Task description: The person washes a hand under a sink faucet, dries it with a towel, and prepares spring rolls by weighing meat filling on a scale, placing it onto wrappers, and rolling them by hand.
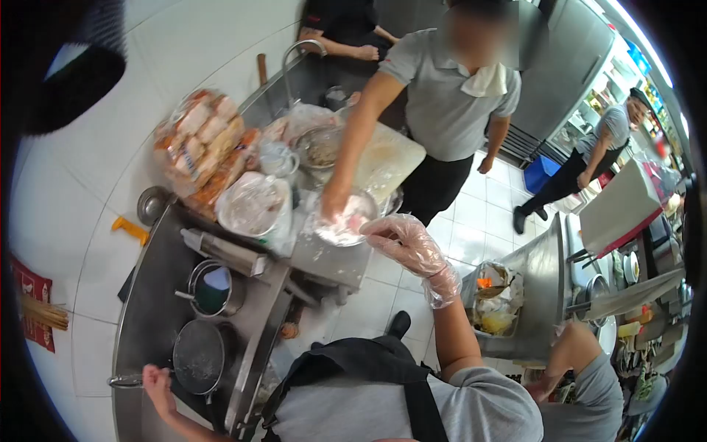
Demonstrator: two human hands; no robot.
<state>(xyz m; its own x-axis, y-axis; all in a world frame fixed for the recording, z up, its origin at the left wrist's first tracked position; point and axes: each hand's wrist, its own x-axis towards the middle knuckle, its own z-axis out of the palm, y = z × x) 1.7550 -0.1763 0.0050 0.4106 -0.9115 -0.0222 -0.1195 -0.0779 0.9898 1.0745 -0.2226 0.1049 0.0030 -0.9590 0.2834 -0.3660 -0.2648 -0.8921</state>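
Thin clear plastic glove (412,249): looked glossy, wrinkled.
Black cloth apron (357,359): looked matt, creased.
Curved silver metal faucet (286,78): shone, smooth.
White square floor tiles (465,244): looked smooth, glossy.

No words or numbers are showing legibly. At the left, 1 red packet (28,281) is bearing pale printing too small to make out, and 1 bulky clear bag (195,132) is carrying blue marks too blurred to read.
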